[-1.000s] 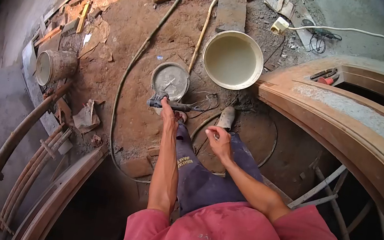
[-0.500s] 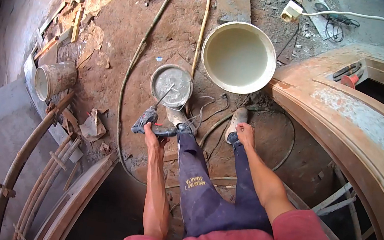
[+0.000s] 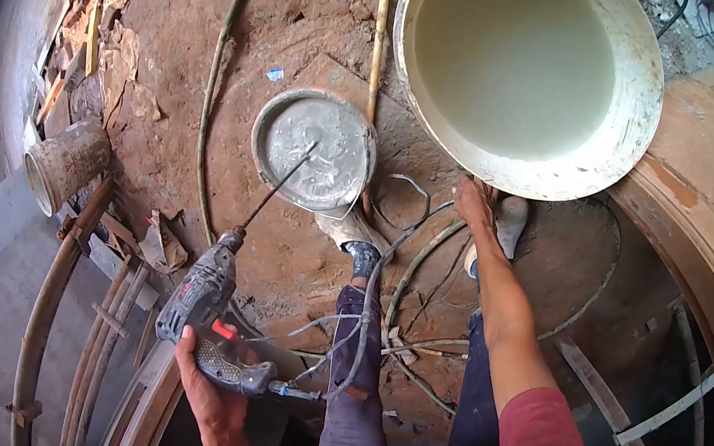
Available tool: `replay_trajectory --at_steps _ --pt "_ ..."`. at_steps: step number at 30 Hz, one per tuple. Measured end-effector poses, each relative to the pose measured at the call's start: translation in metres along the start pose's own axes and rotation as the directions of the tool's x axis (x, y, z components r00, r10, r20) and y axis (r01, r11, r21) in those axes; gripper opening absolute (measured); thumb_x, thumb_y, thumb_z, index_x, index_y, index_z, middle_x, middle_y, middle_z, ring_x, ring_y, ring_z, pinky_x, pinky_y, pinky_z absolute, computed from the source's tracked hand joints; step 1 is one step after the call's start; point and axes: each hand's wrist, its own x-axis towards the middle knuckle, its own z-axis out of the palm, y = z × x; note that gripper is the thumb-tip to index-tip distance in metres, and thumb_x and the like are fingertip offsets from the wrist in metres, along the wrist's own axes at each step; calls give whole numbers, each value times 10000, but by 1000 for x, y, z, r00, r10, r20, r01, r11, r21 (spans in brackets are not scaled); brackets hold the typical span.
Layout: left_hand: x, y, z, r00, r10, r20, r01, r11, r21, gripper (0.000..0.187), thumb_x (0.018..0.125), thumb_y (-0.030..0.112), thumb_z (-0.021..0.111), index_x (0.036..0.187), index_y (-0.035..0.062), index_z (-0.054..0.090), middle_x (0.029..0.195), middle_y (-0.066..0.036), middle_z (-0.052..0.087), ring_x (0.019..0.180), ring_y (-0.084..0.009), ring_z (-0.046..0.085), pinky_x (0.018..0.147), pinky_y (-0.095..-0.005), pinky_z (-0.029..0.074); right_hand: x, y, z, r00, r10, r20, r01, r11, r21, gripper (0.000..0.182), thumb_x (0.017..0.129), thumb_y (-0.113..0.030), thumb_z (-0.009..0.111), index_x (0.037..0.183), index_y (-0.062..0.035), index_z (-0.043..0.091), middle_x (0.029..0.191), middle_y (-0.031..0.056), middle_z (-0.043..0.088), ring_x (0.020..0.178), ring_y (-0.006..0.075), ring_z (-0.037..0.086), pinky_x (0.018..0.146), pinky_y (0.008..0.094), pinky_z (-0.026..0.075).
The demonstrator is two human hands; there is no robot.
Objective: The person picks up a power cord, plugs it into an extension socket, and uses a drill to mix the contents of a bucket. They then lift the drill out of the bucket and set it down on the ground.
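Note:
My left hand [image 3: 208,396] is wrapped round the handle of a corded power drill [image 3: 204,290]. A long thin rod [image 3: 272,196] runs from the drill's chuck down into grey wet mix [image 3: 301,135] in a round bucket [image 3: 258,151]. Behind the handle, the grey power cord [image 3: 365,318] loops across my left leg. My right hand [image 3: 475,204] reaches down to the near lower edge of a large pale tub [image 3: 635,127] of cloudy water. Its fingertips are partly hidden there, beside my right foot [image 3: 511,224].
A dirty bucket [image 3: 72,164] lies tipped on its side at the left, near wood scraps [image 3: 92,36]. A green hose [image 3: 217,89] and a yellowish one [image 3: 381,31] cross the dirt floor. Curved wooden frames [image 3: 701,231] stand at the right, with poles [image 3: 51,296] at the left.
My view has come closer to the floor. The drill has shifted down and left, its rod still in the mix. My right hand has moved from my foot to the tub's edge.

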Motion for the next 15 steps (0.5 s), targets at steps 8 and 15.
replay_trajectory --at_steps 8,15 --pt "-19 5 44 986 -84 147 72 994 85 407 897 493 512 1024 106 531 839 -45 589 733 -196 593 597 -373 468 -160 -31 -130 873 210 -440 88 819 566 177 703 -141 768 814 -26 692 895 151 569 867 326 566 779 387 458" --pt "-23 -43 154 925 -238 297 177 960 218 519 859 604 483 925 94 558 783 -59 538 708 -211 559 622 -376 453 -320 -82 -345 769 346 -537 184 685 705 193 724 70 719 668 -1 549 756 49 547 527 57 454 474 195 346"
